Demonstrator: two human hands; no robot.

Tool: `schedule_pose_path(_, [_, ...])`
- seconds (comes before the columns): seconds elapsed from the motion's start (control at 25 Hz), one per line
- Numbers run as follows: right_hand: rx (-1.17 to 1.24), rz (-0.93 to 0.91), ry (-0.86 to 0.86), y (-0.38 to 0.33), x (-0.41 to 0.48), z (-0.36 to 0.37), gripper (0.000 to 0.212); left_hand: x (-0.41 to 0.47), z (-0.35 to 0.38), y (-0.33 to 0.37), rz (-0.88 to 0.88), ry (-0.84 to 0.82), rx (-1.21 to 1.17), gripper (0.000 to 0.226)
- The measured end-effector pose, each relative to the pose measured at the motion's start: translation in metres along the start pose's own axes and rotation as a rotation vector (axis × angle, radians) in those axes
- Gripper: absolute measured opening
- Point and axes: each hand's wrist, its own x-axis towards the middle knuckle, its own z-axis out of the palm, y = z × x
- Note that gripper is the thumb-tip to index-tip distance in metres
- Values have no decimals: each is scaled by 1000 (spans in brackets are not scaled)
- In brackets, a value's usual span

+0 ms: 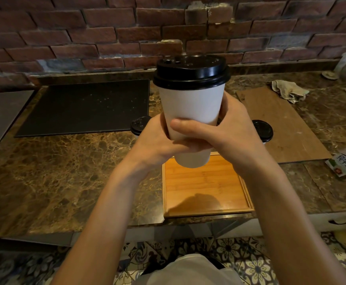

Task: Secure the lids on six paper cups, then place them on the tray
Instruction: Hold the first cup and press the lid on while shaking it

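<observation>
Both hands held one white paper cup upright, raised over the far edge of the wooden tray, with a black lid sitting on its rim. The left hand curled round the cup's lower half from the left. The right hand wrapped it from the right, its thumb lying across the front. The tray sat at the near edge of the marble worktop. Partly hidden behind the hands stood two more lidded cups: the left cup just beside the near right corner of a black mat, and the right cup at the left edge of a brown board. A rag lay toward the far right, and a milk carton at the right edge.
</observation>
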Motion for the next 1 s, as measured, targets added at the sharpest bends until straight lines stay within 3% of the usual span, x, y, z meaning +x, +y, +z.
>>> schedule_pose_path(0.2, [144,39,-195,5,3,-13,70,-1,-1,1,-52,-116,-45,49])
schedule_pose_path(0.36, [137,51,-223,5,4,-14,69,-2,-1,-1,-56,-100,-32,45])
schedule_pose_path(0.52, [29,8,-138,0,4,-12,61,-2,0,-2,-53,10,2,47])
schedule_pose_path(1.0, [-269,26,134,-1,2,11,81,5,4,-11,-25,178,75,43])
